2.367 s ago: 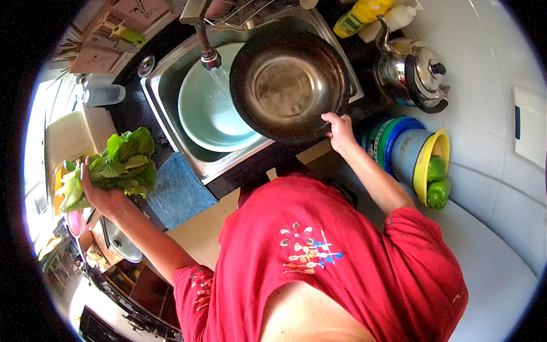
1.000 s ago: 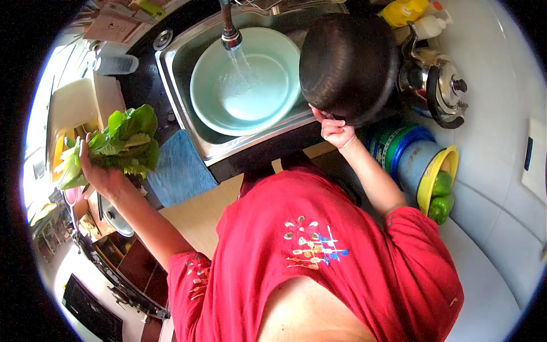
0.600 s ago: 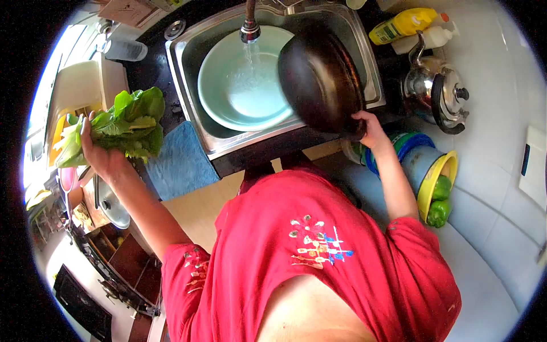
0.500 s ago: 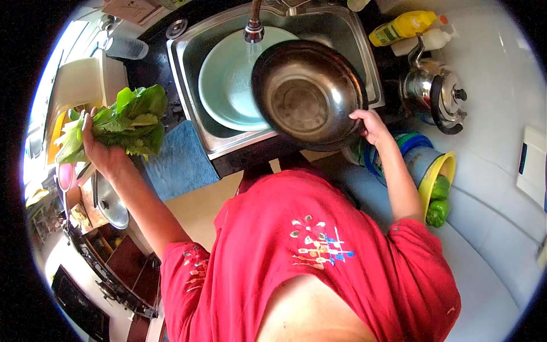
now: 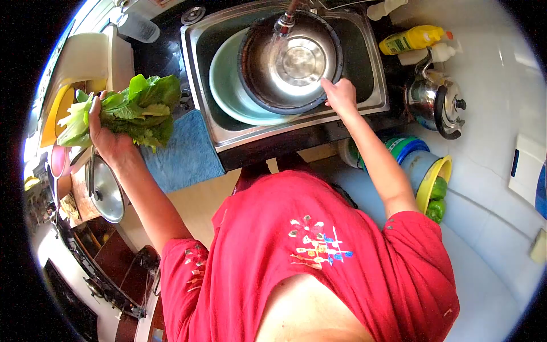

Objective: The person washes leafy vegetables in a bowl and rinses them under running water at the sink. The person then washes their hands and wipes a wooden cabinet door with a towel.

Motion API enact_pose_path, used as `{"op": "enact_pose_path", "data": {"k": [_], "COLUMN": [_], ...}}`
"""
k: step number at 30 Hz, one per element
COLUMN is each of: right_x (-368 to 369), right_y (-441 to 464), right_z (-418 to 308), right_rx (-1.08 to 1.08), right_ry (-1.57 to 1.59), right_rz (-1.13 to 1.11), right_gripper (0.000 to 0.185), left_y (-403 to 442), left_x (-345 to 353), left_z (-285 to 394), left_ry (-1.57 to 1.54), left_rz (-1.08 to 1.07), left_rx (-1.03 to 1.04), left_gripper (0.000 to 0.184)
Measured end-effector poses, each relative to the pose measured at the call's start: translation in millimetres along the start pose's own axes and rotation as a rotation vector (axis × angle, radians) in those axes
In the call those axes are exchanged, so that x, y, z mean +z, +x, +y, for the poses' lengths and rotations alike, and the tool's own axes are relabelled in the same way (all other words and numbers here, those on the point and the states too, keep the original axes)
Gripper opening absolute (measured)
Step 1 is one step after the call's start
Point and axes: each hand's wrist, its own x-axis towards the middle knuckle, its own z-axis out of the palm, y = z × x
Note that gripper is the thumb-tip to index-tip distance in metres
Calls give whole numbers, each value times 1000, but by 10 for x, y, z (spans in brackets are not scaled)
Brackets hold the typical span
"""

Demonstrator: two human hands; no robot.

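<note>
My left hand (image 5: 108, 139) holds a bunch of leafy greens (image 5: 145, 108) at the left, over the counter edge and the blue cloth (image 5: 188, 151). My right hand (image 5: 340, 96) grips the near right rim of a dark metal wok (image 5: 299, 65). The wok's inside faces up under the faucet (image 5: 284, 24), and water runs into it. Beneath it, a pale green basin (image 5: 225, 85) in the steel sink (image 5: 373, 85) is partly covered.
Right of the sink are a yellow bottle (image 5: 413, 40), a steel kettle (image 5: 433, 100) and a yellow bowl (image 5: 424, 191) with green peppers (image 5: 436, 199). A glass pot lid (image 5: 108, 191) and a clear container (image 5: 138, 28) are at the left.
The wok has been turned over and back, then moved up and under the faucet, its inside now facing up in the stream. The greens remain in my left hand.
</note>
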Motion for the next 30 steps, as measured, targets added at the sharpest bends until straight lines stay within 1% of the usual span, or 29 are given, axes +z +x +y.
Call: {"op": "enact_pose_path", "data": {"k": [1,3,4,5,8,9,10,12,13,16,18,20,21,22,23,24,25,26,28,29,30], "right_x": [-20,-20,-38,-89,23,78,167,429,442,352,240,-25,-42,-21,-73,-151,-77,-4,124,231,245], "right_y": [-13,55,40,-35,-70,-123,-172,50,58,178,272,155,207,185,141,-75,-90,-104,-168,1,56], "right_z": [27,335,359,360,481,381,251,391,237,84,190,225,439,534,606,381,419,388,68,195,157], "right_rx": [19,34,43,111,313,356,391,408,443,416,414,392,451,466,467,463,397,372,307,212,148], "right_ry": [-44,47,94,243,434,505,596,706,719,646,618,568,546,612,568,526,570,525,472,431,364], "right_rz": [-4,-54,-81,-170,-416,-499,-531,-616,-617,-545,-506,-515,-497,-548,-538,-527,-567,-503,-324,-315,-254], "right_gripper": [40,38,37,30,21,15,13,13,13,13,14,14,12,10,10,10,11,14,20,27,29], "left_y": [21,52,51,50,-13,-5,18,32,38,59,60,62,44,27,22,13,23,34,74,106,129], "left_x": [-36,-83,-93,-98,-84,-111,-151,-180,-181,-179,-186,-171,-152,-137,-132,-144,-157,-168,-209,-220,-218], "left_z": [14,45,58,68,125,143,153,170,172,170,159,134,124,123,118,125,119,118,118,112,107], "left_ry": [-12,-6,13,33,-22,-5,15,43,51,42,22,-1,-4,-3,0,-8,-11,-14,-3,5,-2], "left_rz": [-10,-2,15,32,77,79,81,82,82,59,45,37,31,27,24,27,31,34,49,56,55], "left_rx": [-7,3,20,37,-20,-6,6,35,51,58,48,36,30,24,17,19,17,16,3,-9,-25], "left_gripper": [22,22,22,22,22,24,25,28,29,32,32,29,28,27,26,25,25,24,24,25,25]}}
